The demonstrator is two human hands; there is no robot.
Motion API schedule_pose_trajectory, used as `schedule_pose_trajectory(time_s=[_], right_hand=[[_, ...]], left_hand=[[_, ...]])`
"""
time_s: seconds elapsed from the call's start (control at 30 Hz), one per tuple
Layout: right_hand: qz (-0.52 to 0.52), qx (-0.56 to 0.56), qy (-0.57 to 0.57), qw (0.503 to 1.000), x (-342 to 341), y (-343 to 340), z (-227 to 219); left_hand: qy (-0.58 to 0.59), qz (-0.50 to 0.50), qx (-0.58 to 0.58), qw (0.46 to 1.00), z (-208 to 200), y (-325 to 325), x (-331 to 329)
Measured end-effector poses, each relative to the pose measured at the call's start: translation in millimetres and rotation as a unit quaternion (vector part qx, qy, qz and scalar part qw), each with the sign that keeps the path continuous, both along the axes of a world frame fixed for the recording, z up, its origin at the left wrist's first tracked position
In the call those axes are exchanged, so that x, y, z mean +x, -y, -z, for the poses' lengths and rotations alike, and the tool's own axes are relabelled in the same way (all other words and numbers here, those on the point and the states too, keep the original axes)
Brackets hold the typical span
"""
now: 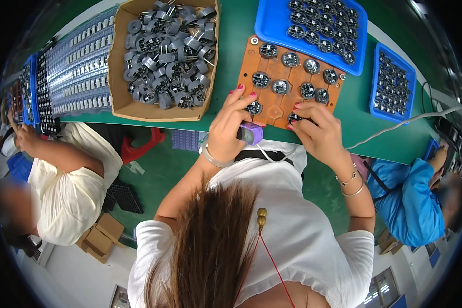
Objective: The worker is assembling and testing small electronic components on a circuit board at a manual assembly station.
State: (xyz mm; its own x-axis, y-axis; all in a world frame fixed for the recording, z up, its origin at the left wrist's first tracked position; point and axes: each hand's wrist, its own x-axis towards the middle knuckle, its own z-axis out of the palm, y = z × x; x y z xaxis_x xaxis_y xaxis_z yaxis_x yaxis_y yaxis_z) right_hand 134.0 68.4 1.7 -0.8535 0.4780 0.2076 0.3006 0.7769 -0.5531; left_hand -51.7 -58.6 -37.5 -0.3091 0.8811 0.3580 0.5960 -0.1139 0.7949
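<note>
An orange-brown fixture board (272, 66) lies on the bench in front of me, with several round black-and-silver components (281, 87) set in its places. My left hand (230, 123) rests at the board's left edge, its fingers stretched out beside a round component (253, 108); its thumb is mostly hidden. A small purple device (251, 133) with a white cable sits by that hand. On the near right part of the board, my right hand (318, 131) has its thumb and fingers closed round another round component (294, 118), which they partly cover.
A cardboard box (164, 114) of loose grey round parts stands left, beside clear plastic trays (82, 61). A blue tray (362, 36) of round components touches the board's far side; a smaller blue tray (393, 84) is right. A grey cable (395, 123) crosses the bench. Co-workers sit on both sides.
</note>
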Motion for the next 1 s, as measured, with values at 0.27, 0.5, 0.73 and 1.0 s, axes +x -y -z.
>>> schedule_pose_trajectory(time_s=[0.27,0.5,0.73,1.0], right_hand=[[0.000,-0.035,-0.017,0.999,1,-4,2],[0.005,-0.087,0.003,0.996,0,-8,-5],[0.017,-0.060,-0.011,0.998,1,0,-5],[0.013,-0.019,-0.005,1.000,0,3,-2]], left_hand=[[0.008,-0.004,0.006,1.000,2,-1,1],[0.005,-0.008,0.010,1.000,1,-2,2],[0.000,-0.010,0.012,1.000,3,-2,1],[0.007,-0.013,0.016,1.000,3,-3,2]])
